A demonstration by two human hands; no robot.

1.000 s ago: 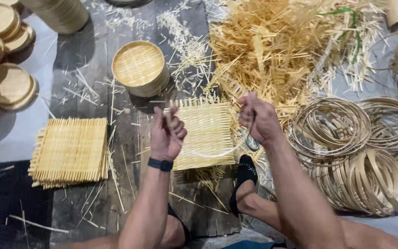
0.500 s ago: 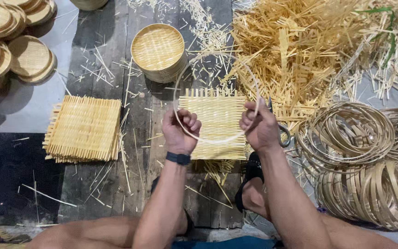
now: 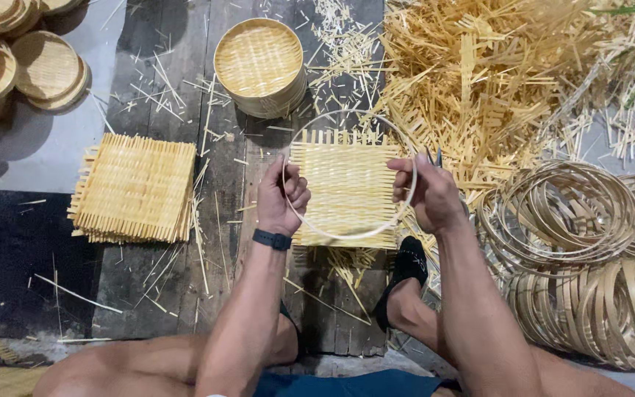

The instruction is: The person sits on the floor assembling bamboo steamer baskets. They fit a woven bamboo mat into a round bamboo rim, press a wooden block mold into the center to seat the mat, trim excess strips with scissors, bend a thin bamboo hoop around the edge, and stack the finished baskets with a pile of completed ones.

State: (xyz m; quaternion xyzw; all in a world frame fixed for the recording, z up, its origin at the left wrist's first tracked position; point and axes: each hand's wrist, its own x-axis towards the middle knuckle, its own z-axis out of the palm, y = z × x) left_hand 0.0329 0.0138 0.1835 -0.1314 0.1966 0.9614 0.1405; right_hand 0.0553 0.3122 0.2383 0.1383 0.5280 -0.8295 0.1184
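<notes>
A thin bamboo ring (image 3: 347, 234) is held level over a square woven bamboo mat (image 3: 345, 184) on the dark wooden boards. My left hand (image 3: 281, 198), with a black wristband, grips the ring's left side. My right hand (image 3: 428, 192) grips its right side, and a pair of scissors pokes out above the fingers. The ring circles most of the mat from above. My foot in a black sandal (image 3: 404, 270) rests just below the mat.
A stack of woven square mats (image 3: 135, 188) lies to the left. A round stack of finished woven trays (image 3: 260, 66) stands behind; more round trays (image 3: 16, 68) lie far left. A heap of bamboo trimmings (image 3: 501, 81) sits back right, with piled bamboo rings (image 3: 582, 250) at right.
Both hands have spread apart and brought the bamboo ring down flat over the mat. The view has shifted so that everything sits lower in the frame.
</notes>
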